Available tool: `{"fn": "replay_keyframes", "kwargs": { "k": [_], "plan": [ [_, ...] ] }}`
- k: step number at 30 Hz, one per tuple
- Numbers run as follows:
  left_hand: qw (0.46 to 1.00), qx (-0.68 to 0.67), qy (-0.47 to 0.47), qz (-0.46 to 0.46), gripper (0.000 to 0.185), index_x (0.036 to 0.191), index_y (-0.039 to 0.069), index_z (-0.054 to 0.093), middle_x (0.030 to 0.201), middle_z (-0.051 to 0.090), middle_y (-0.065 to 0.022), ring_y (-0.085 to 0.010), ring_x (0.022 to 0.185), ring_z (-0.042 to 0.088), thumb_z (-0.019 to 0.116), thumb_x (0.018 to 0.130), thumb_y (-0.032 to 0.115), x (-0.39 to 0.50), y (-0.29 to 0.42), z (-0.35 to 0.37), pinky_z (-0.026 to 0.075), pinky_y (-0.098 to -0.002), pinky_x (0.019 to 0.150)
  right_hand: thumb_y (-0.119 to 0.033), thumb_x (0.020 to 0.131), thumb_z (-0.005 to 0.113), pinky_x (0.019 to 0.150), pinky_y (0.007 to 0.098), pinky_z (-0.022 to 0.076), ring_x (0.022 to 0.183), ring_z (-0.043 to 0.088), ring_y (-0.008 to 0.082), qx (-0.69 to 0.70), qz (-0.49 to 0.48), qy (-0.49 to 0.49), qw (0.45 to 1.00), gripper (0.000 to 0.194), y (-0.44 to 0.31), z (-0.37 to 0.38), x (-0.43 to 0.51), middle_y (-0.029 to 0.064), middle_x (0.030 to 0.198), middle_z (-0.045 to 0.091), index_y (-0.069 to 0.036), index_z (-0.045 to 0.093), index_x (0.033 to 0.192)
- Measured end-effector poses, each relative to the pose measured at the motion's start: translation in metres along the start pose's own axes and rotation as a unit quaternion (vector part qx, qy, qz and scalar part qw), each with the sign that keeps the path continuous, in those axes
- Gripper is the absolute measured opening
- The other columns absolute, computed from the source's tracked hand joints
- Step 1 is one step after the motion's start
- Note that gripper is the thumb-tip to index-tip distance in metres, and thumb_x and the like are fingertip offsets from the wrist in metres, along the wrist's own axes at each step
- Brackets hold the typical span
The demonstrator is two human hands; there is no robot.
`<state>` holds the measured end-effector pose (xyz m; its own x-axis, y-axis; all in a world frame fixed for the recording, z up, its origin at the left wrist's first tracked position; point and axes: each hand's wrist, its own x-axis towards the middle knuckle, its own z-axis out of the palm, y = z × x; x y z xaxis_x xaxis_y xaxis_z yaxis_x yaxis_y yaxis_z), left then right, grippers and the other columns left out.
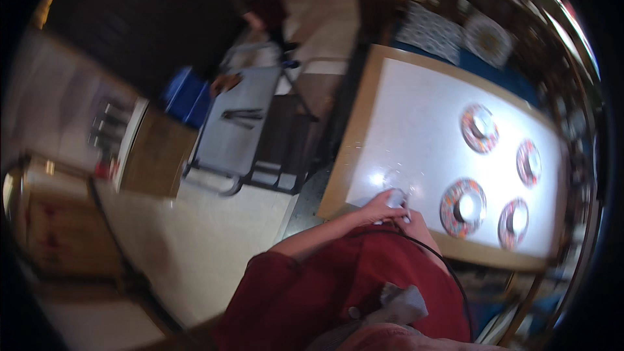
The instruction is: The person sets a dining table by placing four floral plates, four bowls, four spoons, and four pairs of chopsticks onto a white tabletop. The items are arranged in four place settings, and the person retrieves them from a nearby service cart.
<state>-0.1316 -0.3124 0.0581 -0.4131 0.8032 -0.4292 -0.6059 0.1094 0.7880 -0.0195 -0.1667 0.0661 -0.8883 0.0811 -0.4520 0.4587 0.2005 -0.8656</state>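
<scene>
My left hand (378, 208) is curled around a small pale, rounded object (397, 198), too blurred to tell its kind. My right hand (409, 219) meets it at the near edge of the white-topped table (404, 97); its fingers are partly hidden and its grip is unclear. Just beyond my hands, bright glints and faint outlines look like clear glassware (378, 179). To the right on the table lie several round plates with a colourful pattern, one of them the nearest plate (446, 212). Each bears a white, cup-like piece (470, 206).
A grey cart (234, 131) with dark tongs-like tools (243, 114) stands left of the table, beside a blue bin (187, 95). Another person (265, 9) is beyond it. A dark cable (438, 253) runs across my red garment. Blurred shelves line the right side.
</scene>
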Motion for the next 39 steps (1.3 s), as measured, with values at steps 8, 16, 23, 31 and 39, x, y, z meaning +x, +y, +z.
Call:
{"fn": "replay_keyframes", "kwargs": {
  "k": [8, 16, 23, 31, 39],
  "plan": [
    [0.988, 0.019, 0.003, 0.152, 0.047, 0.110, 0.005, 0.056, 0.089, 0.061, -0.0029, -0.0105, 0.079, 0.058, 0.083, 0.074, 0.017, 0.012, -0.012, 0.011, 0.051, -0.0269, 0.059, -0.005, 0.086, 0.062, 0.077, 0.0316, 0.0500, 0.081, 0.063, 0.0171, -0.129, -0.169, -0.002, 0.977, 0.017, 0.003, -0.001, 0.010, 0.0104, 0.085, 0.069, -0.001, 0.069, 0.101],
    [0.971, 0.066, 0.130, 0.189, 0.049, 0.118, 0.004, 0.052, 0.084, 0.059, -0.0028, -0.0091, 0.063, 0.054, 0.077, 0.080, 0.022, 0.013, -0.009, 0.007, 0.047, -0.0242, 0.052, -0.004, 0.086, 0.063, 0.069, 0.0291, 0.0498, 0.074, 0.062, 0.0163, 0.009, 0.010, 0.003, 1.000, 0.017, 0.012, 0.006, 0.018, 0.0112, 0.085, 0.069, -0.001, 0.067, 0.102],
    [0.937, -0.147, 0.246, 0.198, 0.045, 0.116, 0.002, 0.047, 0.084, 0.059, -0.0076, -0.0140, 0.059, 0.058, 0.069, 0.079, 0.014, 0.016, 0.021, -0.022, 0.050, -0.0291, 0.052, -0.003, 0.089, 0.060, 0.045, 0.0236, 0.0388, 0.051, 0.052, 0.0121, 0.126, 0.049, 0.028, 0.990, 0.019, 0.019, -0.012, 0.023, 0.0106, 0.083, 0.065, -0.003, 0.061, 0.108],
    [0.843, -0.308, 0.376, 0.231, 0.016, 0.086, 0.005, 0.058, 0.065, 0.056, -0.0057, -0.0158, 0.047, 0.054, 0.072, 0.078, 0.007, 0.002, 0.067, -0.143, 0.045, -0.0314, 0.040, -0.012, 0.091, 0.057, 0.042, 0.0246, 0.0337, 0.050, 0.042, 0.0113, 0.294, 0.067, 0.210, 0.930, 0.032, 0.020, -0.027, 0.015, 0.0032, 0.081, 0.052, 0.000, 0.056, 0.120],
    [0.627, -0.288, 0.535, 0.489, 0.012, 0.079, 0.003, 0.058, 0.061, 0.056, -0.0099, -0.0218, 0.050, 0.057, 0.066, 0.084, 0.010, -0.165, 0.226, -0.363, 0.045, -0.0346, 0.042, -0.013, 0.089, 0.066, 0.044, 0.0261, 0.0320, 0.054, 0.042, 0.0112, 0.335, 0.065, 0.178, 0.923, 0.036, 0.024, -0.014, -0.003, 0.0041, 0.082, 0.052, 0.000, 0.053, 0.120]
  ]
}}
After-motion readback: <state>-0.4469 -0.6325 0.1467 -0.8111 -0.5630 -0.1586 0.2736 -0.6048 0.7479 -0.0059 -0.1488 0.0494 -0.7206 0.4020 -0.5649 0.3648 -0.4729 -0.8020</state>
